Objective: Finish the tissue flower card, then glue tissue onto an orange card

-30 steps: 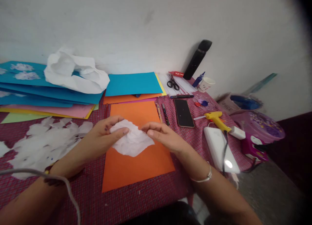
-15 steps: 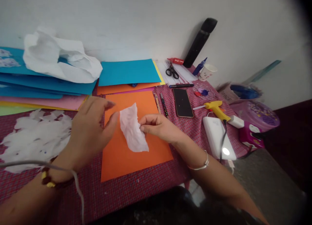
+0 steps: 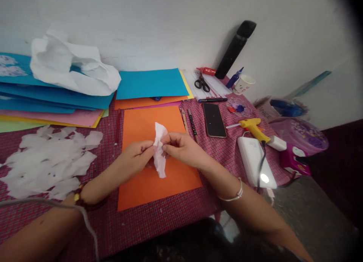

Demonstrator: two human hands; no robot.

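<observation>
A narrow strip of thin white tissue paper (image 3: 160, 165) is pinched between both hands above an orange sheet (image 3: 138, 194). My left hand (image 3: 134, 158) grips its left edge between thumb and fingers. On the opposite edge, my right hand (image 3: 183, 148) holds it in a closed pinch, fingertips almost meeting those of the left. The strip looks crumpled and runs upright between the hands. Left of the orange sheet lies a loose heap of torn white tissue pieces (image 3: 56, 160).
Coloured sheets (image 3: 153, 84) and a crumpled white tissue (image 3: 76, 69) lie along the wall. To the right are a phone (image 3: 214, 120), scissors (image 3: 202, 83), a yellow glue gun (image 3: 253, 129), a white power bank (image 3: 255, 162) and a paper cup (image 3: 244, 84). A cable (image 3: 85, 213) crosses my left forearm.
My left hand has moved right and down from above the heap's edge and closed on the tissue strip. The strip now appears narrower and more gathered. My right hand stays nearly in place.
</observation>
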